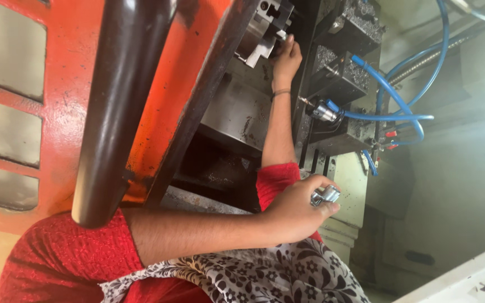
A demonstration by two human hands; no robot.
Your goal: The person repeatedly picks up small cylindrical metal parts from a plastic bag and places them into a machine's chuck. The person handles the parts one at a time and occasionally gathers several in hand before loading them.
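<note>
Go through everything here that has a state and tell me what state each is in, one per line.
Orange machine door: slid open.
Grey metal chuck: touched by the far hand; whether a part sits in it cannot be told.
Small shiny metal parts: gripped in the near hand.
Blue coolant hoses: connected, no flow visible.

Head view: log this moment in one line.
near hand: grips small metal part | far hand: reaches the chuck | blue hoses beside
</note>
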